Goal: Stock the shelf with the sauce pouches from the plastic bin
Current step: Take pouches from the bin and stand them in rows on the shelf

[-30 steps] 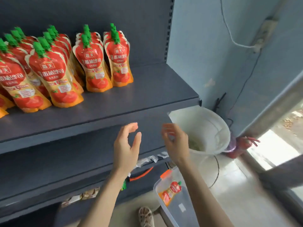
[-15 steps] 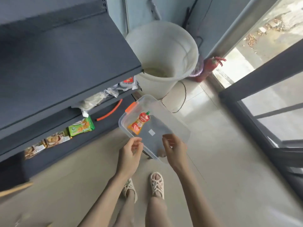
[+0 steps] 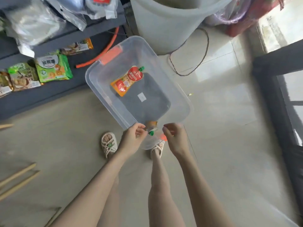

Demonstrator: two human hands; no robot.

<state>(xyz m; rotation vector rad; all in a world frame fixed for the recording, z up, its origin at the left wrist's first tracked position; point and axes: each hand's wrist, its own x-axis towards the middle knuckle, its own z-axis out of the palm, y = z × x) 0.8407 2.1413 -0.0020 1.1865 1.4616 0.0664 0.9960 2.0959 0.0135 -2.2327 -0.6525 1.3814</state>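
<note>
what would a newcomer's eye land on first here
The red and orange sauce pouch, lying flat in the clear plastic bin mid-frame. Next, the left hand and right hand at the bin's near rim, where a small green cap shows between them. Bright green snack packs sit on the low shelf at left.

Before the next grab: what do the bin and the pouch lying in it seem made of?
Plastic bin: clear, smooth, probably rigid plastic; the floor shows through its walls. Sauce pouch: flexible printed film, likely a glossy laminate, lying flat; its green spout cap looks like hard plastic.
</note>
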